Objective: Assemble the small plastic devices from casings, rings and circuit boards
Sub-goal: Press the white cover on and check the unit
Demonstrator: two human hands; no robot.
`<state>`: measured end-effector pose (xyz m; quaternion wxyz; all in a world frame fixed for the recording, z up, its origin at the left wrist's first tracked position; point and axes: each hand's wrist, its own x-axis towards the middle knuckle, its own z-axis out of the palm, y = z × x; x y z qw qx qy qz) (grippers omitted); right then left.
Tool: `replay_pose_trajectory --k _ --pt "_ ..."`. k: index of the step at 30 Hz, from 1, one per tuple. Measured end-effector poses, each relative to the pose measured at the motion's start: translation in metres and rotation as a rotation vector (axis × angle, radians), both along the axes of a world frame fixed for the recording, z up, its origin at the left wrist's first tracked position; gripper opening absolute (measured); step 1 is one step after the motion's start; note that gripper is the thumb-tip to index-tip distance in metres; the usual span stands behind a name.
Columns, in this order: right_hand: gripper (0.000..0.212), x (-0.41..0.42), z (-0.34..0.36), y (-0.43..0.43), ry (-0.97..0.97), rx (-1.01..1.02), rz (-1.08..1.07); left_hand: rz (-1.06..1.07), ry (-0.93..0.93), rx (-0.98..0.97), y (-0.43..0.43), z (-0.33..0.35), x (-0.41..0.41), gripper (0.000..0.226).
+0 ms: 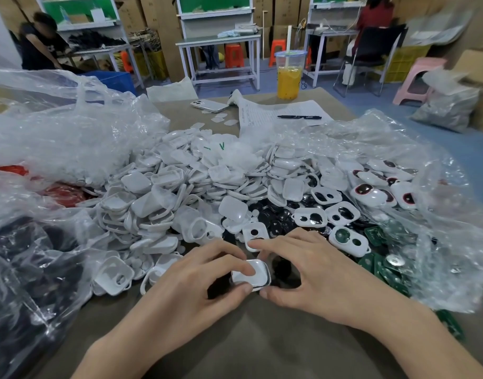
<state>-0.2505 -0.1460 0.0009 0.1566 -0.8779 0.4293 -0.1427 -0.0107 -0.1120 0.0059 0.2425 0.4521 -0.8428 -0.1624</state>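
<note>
A small white casing [258,274] with a dark rim sits just above the table near the front, held between both hands. My left hand [196,288] pinches it, thumb under its near edge and forefinger on top. My right hand [303,272] holds its right side with the thumb, fingers reaching over its far edge. Behind lies a big heap of white casings and rings [180,192]. Assembled white units with dark openings [344,214] lie to the right. Green circuit boards [382,266] lie at the far right, partly under plastic.
Crumpled clear plastic bags [57,138] flank the heap on both sides. A dark bag [21,269] sits at the left. Farther back are a phone [209,105], a paper with a pen [299,116] and a cup of orange drink [289,77]. People work at benches beyond.
</note>
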Motion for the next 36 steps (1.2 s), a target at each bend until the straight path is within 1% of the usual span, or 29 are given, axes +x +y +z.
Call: replay_pose_trajectory --k 8,15,27,36 --pt "0.068 0.002 -0.002 -0.0001 -0.026 0.007 0.0 -0.019 -0.008 -0.003 0.0003 0.0008 -0.0004 0.015" --pt "0.063 0.0034 -0.0021 -0.0003 -0.06 0.005 0.004 -0.019 0.011 0.01 -0.0009 -0.0009 -0.0008 0.019" --pt "0.062 0.003 -0.0011 -0.0005 -0.063 0.012 0.015 -0.033 -0.016 0.013 -0.0016 -0.0004 0.0 0.018" --pt "0.05 0.0032 0.0006 -0.0008 -0.036 0.016 0.024 -0.02 -0.007 0.034 -0.0032 0.0001 0.0012 0.022"
